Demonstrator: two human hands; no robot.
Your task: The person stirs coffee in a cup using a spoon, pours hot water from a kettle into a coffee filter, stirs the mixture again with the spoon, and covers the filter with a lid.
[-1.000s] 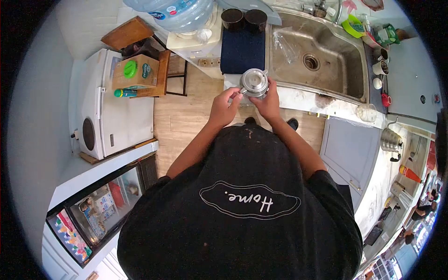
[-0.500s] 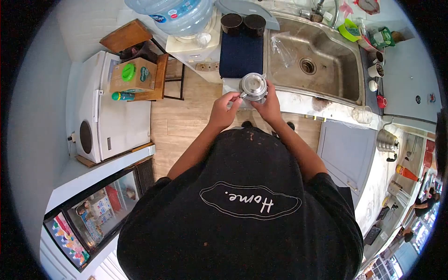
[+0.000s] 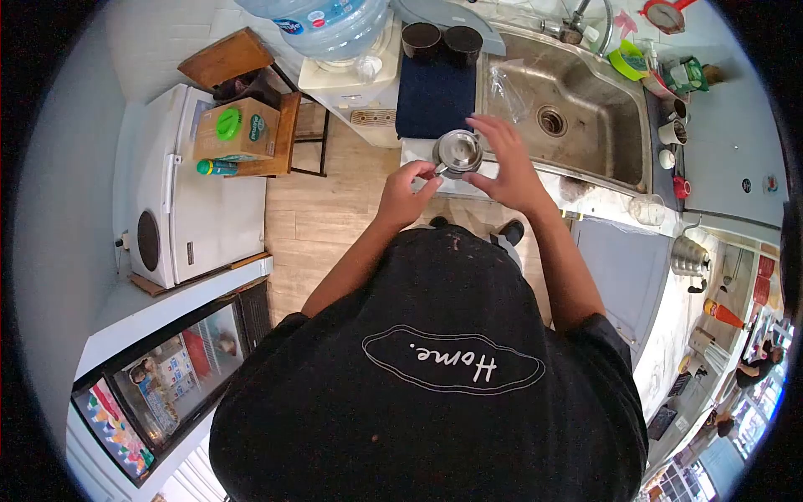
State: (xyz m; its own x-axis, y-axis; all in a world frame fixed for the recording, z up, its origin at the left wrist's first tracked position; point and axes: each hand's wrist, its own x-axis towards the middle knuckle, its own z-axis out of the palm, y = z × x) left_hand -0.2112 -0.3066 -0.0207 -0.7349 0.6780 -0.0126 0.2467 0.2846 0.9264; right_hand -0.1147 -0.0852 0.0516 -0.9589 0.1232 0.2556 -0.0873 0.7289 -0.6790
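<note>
A small round silver metal pot (image 3: 459,151) is at the counter's front edge, between the dark blue mat and my body. The fingers of my left hand (image 3: 409,194) pinch the short metal handle on the pot's near left side. On the pot's right, my right hand (image 3: 508,168) has its fingers spread, with the thumb close to the rim; whether the thumb touches it I cannot tell. Behind the pot lies the dark blue mat (image 3: 433,105), with two dark cups (image 3: 421,38) at its far end.
The steel sink (image 3: 585,100) lies right of the mat, with clear plastic in it. A water dispenser (image 3: 347,79) stands to the left. A box (image 3: 242,130) rests on a wooden chair. The kettle (image 3: 689,255) is at right. People are visible far right.
My right hand has come off the pot's side and opened, moving right. My left hand remains at the handle. My right foot has shifted slightly.
</note>
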